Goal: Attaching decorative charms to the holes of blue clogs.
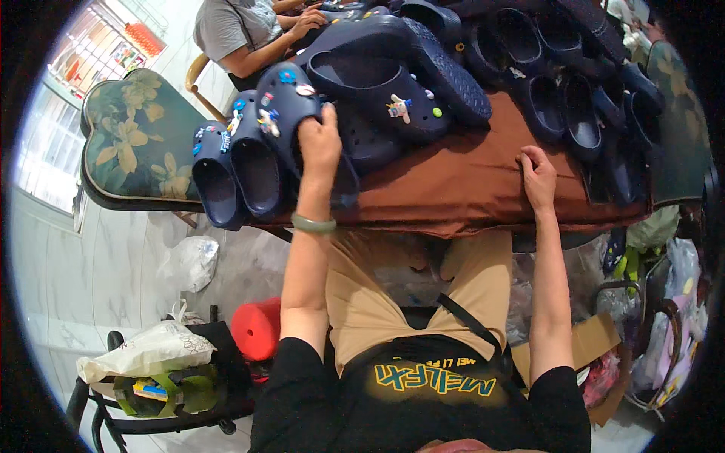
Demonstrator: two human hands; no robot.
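My left hand (320, 145) has its fingers inside the opening of a navy clog (281, 94) and its thumb outside, gripping it. Colourful charms sit on that clog's toe. Just left of it, a pair of navy clogs (257, 177) with charms stands at the table's edge. To the right of the hand is a larger clog with a white charm (355, 72), piled with others. My right hand (538, 177) rests over the brown cloth (468, 174), fingers curled together. Whatever its fingertips hold, if anything, is too small to make out.
More navy clogs (581, 113) crowd the table's right side. Another person's hand (308, 23) is at the far edge. A floral-patterned panel (136, 143) juts out at left. On the floor are a red stool (257, 331), a bag-laden cart (151, 355) and a cardboard box (581, 343).
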